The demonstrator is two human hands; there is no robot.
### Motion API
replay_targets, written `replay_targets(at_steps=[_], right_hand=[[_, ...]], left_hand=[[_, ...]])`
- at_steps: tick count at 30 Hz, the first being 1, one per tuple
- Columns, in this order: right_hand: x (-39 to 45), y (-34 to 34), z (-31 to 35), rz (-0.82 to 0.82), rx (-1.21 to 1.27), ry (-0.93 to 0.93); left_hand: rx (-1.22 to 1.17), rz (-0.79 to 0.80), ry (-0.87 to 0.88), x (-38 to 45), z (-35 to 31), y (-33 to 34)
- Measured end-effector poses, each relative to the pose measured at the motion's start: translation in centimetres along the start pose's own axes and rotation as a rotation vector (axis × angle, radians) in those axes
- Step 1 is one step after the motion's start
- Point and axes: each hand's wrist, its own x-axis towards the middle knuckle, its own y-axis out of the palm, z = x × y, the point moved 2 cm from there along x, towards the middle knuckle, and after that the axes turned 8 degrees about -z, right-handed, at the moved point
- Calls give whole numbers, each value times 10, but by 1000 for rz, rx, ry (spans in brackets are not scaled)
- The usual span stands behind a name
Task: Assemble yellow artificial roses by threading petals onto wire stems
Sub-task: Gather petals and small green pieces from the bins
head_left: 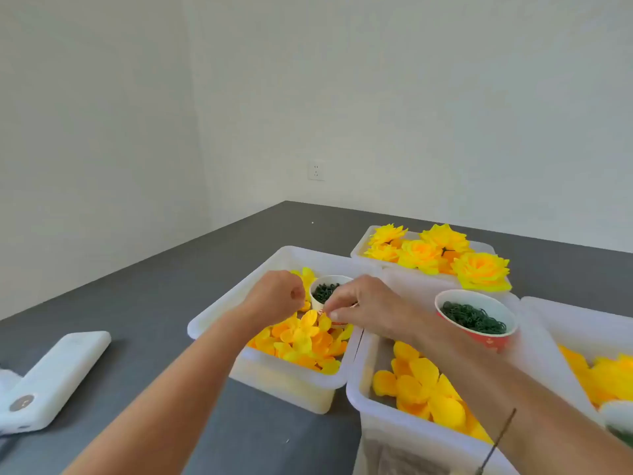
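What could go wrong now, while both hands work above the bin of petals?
The right hand pinches at a petal right beside the small cup of green pieces; a nudge might tip it into the bin. The red cup sits close to the right forearm, so it might be knocked as well.

Both hands are hovering over a white bin [212, 320] of yellow petals [301, 341]. The left hand [274, 296] is curling into a fist, while the right hand [363, 308] is pinching something small beside a paper cup [317, 286] of green pieces.
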Motion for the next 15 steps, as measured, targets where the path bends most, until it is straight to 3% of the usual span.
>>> replay_targets(at_steps=[3, 6, 10, 13, 15], right_hand=[[10, 24, -1, 180, -125, 5], [18, 42, -6, 258, -310, -30], [24, 51, -17, 229, -444, 5], [25, 49, -23, 146, -315, 27], [24, 43, -27, 53, -163, 58]], left_hand=[[-37, -14, -64, -2, 8, 16], [-34, 18, -102, -5, 18, 30], [-27, 87, -134, -4, 24, 40], [9, 279, -187, -6, 25, 48], [23, 315, -179, -4, 26, 51]])
